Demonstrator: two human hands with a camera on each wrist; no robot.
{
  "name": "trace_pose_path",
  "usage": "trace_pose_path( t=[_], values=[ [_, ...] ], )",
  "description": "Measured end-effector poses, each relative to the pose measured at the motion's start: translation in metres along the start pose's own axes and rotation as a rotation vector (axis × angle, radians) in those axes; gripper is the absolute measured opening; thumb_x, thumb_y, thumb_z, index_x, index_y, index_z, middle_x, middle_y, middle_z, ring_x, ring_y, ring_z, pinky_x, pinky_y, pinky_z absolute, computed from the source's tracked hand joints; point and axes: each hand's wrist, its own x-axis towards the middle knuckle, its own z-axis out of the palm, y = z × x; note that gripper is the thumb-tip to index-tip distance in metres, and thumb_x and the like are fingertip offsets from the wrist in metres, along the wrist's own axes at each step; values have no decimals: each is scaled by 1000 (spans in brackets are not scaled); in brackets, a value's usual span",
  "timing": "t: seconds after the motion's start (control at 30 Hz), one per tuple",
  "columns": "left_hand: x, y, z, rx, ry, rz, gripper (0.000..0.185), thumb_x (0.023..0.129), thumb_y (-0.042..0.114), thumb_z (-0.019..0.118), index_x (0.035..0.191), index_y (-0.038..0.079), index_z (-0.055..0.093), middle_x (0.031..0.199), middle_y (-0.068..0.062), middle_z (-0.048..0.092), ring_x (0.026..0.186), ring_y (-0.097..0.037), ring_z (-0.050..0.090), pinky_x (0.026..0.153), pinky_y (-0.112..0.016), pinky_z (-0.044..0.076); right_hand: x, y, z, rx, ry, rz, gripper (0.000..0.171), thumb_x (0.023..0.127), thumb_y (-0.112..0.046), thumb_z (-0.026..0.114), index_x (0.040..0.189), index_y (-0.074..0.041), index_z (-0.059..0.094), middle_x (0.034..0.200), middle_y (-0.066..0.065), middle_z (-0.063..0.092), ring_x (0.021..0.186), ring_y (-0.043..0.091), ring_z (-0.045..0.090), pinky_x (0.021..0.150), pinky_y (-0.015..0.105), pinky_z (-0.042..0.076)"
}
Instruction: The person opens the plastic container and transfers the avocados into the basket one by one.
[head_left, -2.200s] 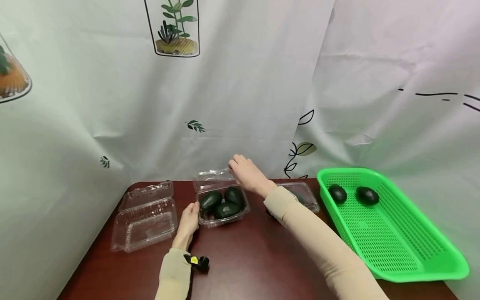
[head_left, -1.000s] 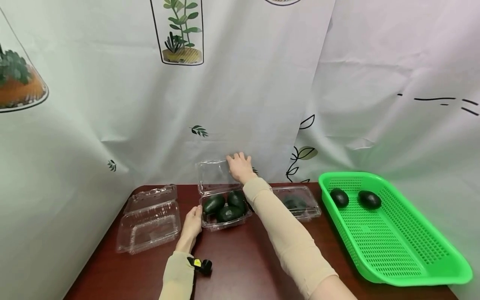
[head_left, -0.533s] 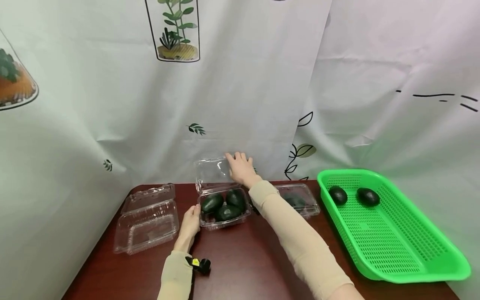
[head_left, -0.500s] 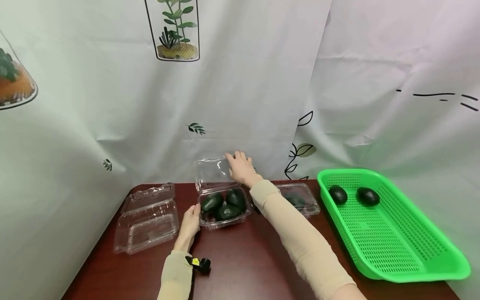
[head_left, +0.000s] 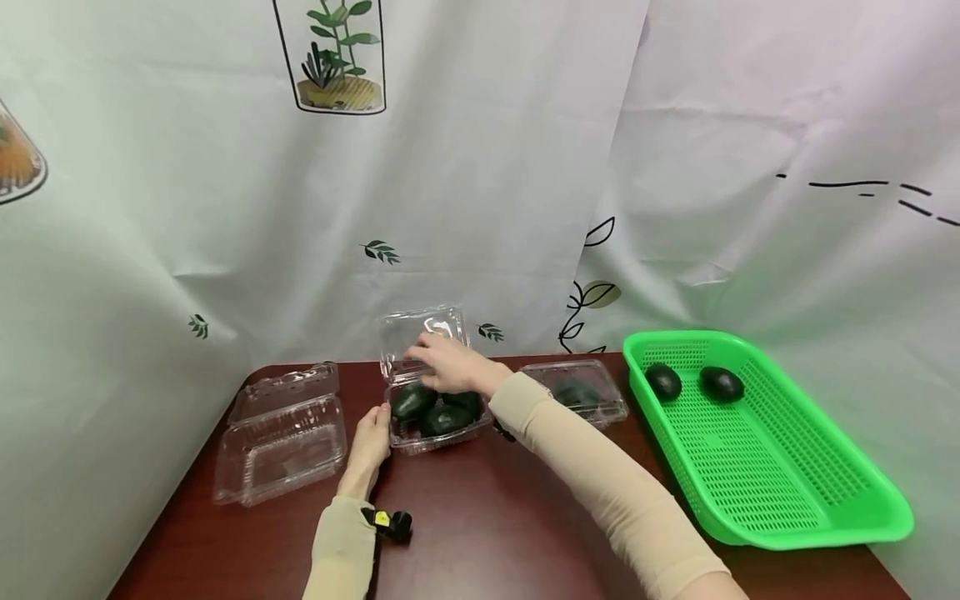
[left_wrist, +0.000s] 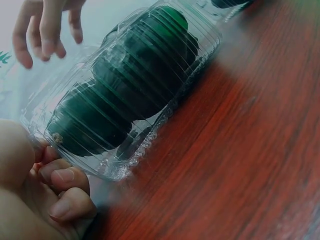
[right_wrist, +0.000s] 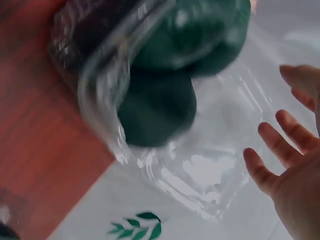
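A clear plastic clamshell container stands on the table with its lid raised at the back. Three dark green avocados lie in its base, the right one partly hidden by my right hand. My left hand pinches the container's left edge; in the left wrist view its fingers are curled at the corner. Over the avocados and in front of the lid hovers my right hand, holding nothing. The right wrist view shows its fingers spread and apart from the plastic.
To the left stands another clamshell, lid up, nothing inside. A closed clamshell with dark contents sits behind my right forearm. At the right, a green basket holds two dark avocados. A patterned cloth hangs behind the table.
My right hand first gripped the lid and raised it upright, then came off it, moving down and left over the avocados. My left hand has stayed at the container's left edge.
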Motion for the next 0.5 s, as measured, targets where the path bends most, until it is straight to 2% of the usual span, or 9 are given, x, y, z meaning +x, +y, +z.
trace_pose_path(
  t=[0.2, 0.5],
  values=[
    [-2, -2, 0, 10, -3, -27, 39, 108, 36, 32, 84, 7, 39, 60, 0, 32, 47, -13, 29, 48, -26, 31, 2, -14, 23, 28, -132, 26, 54, 89, -35, 72, 137, -20, 54, 126, 4, 48, 115, 18, 47, 93, 39, 44],
    [1, 1, -1, 16, 2, -23, 39, 108, 37, 32, 85, 6, 40, 59, 0, 32, 47, -13, 29, 49, -27, 31, 6, -15, 40, 138, -162, 83, 55, 80, -30, 82, 128, -31, 56, 123, 3, 45, 108, 16, 46, 87, 37, 44]
  ],
)
